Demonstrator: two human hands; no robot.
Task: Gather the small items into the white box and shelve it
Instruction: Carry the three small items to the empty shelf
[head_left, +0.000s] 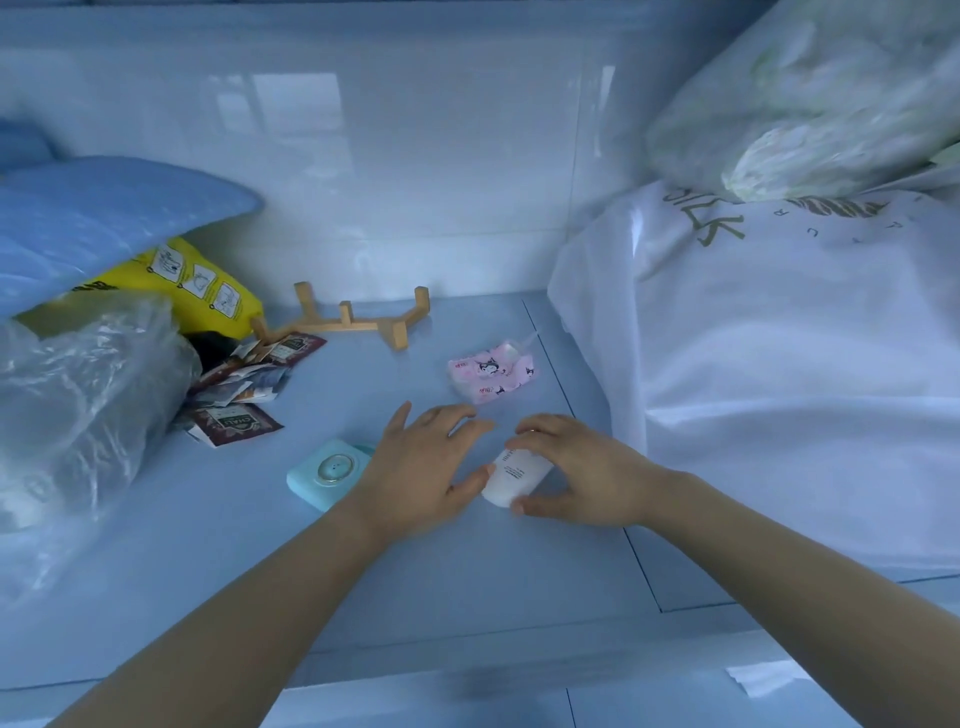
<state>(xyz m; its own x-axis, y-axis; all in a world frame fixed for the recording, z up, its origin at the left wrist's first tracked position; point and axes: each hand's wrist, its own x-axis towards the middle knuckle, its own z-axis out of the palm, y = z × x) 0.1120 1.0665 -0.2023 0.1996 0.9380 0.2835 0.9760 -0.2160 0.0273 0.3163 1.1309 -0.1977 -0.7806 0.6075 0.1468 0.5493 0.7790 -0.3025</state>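
I see both forearms stretched forward over the shelf (467, 571). The right hand (582, 467) arches over the bottle (514, 475) and grips it, fingers curled on top, thumb at its near end. The left hand (426, 462) is palm down, fingers spread loose, thumb against the bottle's side. The bottle lies tilted on the shelf between them.

This looks like a storage shelf (467, 597) in my home. Glossy white walls (415, 156) close it in behind and at the side, and it is stuffed with household odds and ends: bagged bedding (779, 364), a folded blue quilt (104, 218), tea sachets (234, 421), a pack of cartoon tissues (491, 371) and a small wooden rack (358, 322).
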